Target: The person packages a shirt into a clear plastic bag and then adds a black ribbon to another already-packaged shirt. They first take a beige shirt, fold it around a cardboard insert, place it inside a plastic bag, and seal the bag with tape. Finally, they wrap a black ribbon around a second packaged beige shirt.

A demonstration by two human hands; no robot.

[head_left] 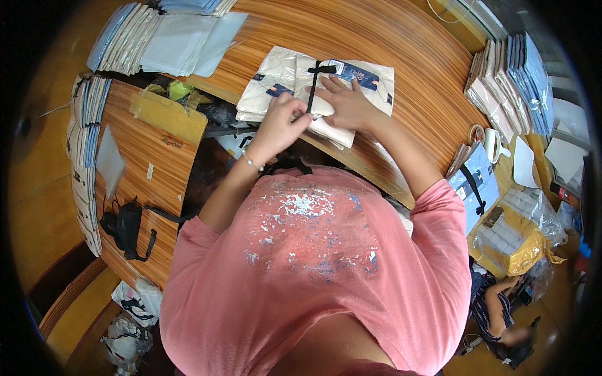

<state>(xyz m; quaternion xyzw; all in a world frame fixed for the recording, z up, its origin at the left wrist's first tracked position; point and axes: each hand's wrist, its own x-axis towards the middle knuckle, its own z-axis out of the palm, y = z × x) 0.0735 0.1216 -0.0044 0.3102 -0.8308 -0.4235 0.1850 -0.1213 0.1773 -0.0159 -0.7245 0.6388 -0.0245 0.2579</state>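
A stack of cream folded garments (276, 64) in clear plastic bags lies at the front edge of the wooden table. Dark blue tags show on it. A black strap (313, 88) runs over the middle of the stack, with a short crosspiece at its far end. At the near end of that strap, my left hand (282, 123) is closed in a pinch on it. My right hand (346, 105) lies flat over the stack, fingers spread, just right of the strap. The strap's underside and the back of the stack are hidden.
Bagged garment stacks stand at the far left (128, 47) and far right (498, 88) of the table. A strapped blue bundle (476, 182) lies to my right, near a white mug (493, 143). A black bag (128, 227) rests on the left table. Another person (498, 307) is at lower right.
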